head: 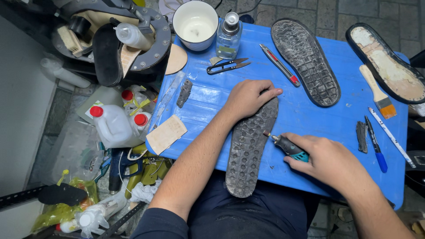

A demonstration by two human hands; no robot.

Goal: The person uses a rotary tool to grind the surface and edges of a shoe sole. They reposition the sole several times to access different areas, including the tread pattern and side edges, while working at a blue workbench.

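Note:
A worn dark shoe sole [248, 152] lies tread-up on the blue table [310, 119], its heel end hanging over the near edge. My left hand [248, 97] presses flat on the toe end of that sole. My right hand [325, 157] grips a small rotary tool [287, 147] with a dark body and teal band. The tool's tip touches the sole's right edge.
A second sole [305, 59] and a sole with a pale inner face [387, 64] lie at the back right. Thread snips [227, 66], a utility knife [280, 65], a glass bottle [229, 36], a white cup [195, 25], a brush [378, 93] and pens [376, 144] sit around. Jugs [115, 126] crowd the floor left.

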